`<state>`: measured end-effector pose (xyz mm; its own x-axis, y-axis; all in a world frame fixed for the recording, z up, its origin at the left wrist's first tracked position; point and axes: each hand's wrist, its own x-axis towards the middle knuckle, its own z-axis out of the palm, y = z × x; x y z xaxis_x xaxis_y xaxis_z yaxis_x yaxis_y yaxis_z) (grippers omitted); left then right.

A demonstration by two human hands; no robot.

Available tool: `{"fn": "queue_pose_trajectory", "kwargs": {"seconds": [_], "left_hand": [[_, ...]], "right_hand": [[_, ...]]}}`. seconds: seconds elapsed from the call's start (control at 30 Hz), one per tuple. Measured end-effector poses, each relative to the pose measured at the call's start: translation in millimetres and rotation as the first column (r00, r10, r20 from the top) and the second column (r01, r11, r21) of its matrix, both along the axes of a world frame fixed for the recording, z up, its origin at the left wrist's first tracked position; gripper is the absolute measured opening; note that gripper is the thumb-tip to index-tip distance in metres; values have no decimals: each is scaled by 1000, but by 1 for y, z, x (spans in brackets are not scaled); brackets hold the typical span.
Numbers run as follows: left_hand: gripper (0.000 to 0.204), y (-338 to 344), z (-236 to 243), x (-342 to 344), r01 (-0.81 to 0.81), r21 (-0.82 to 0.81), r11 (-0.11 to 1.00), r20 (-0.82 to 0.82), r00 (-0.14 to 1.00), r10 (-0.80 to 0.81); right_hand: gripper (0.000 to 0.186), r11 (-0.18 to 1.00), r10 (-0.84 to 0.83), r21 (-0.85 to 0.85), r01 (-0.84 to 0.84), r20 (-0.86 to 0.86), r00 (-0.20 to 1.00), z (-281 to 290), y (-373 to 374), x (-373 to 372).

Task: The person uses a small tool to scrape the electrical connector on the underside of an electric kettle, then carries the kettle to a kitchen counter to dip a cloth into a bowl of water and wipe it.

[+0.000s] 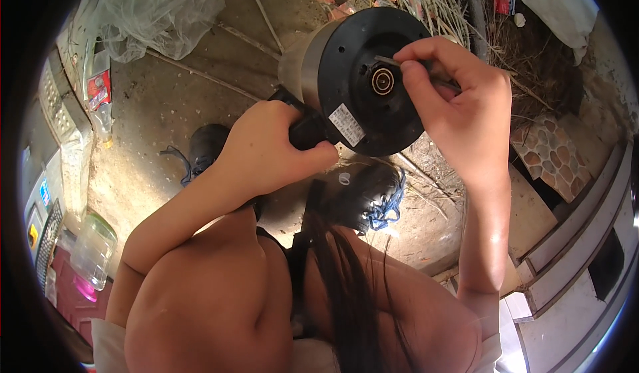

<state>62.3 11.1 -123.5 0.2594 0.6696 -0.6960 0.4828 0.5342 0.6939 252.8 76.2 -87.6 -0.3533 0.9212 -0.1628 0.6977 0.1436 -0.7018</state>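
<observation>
An electric kettle [407,130] is tipped over in front of the person's knees, above the concrete floor [266,73], with its black underside turned up toward the face; whether its far end rests on something, I cannot tell. The left hand [273,146] is closed around the black handle [305,130], the thumb lying toward the base. The right hand [459,93] pinches a thin metal tool [386,60] between thumb and forefinger, its tip just beside the ringed connector [383,81]; if it touches, I cannot tell. I judge the kettle is rather light if empty, with a stiff shell; the shiny side wall [299,70] looks smooth and may slip or turn under damp fingers. So the handle seems the surest place to hold, and the base rim a good second support. The connector is probably the fragile part, better not pressed. The tool looks stiff but slim, and needs a close pinch.
</observation>
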Motion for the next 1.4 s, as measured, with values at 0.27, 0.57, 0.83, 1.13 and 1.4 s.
{"fn": "queue_pose_trajectory", "kwargs": {"seconds": [0.27,0.57,0.83,1.13,1.4], "left_hand": [[36,4,4,1,27,4,1000,-66,997,-27],[35,5,6,1,14,5,1000,-56,998,-13],[35,2,8,3,-40,89,995,-81,996,47],[32,2,9,2,-62,31,998,-62,996,64],[30,2,10,6,-75,-23,997,-47,996,74]], "right_hand": [[2,991,-60,127,36,185,981,-7,-1,5],[6,967,-128,239,92,138,982,-23,-15,8],[3,953,-130,293,77,166,978,-27,-24,7],[6,902,-65,431,-8,155,986,-35,-25,6],[13,765,40,637,-93,97,994,-51,-1,21]]}}
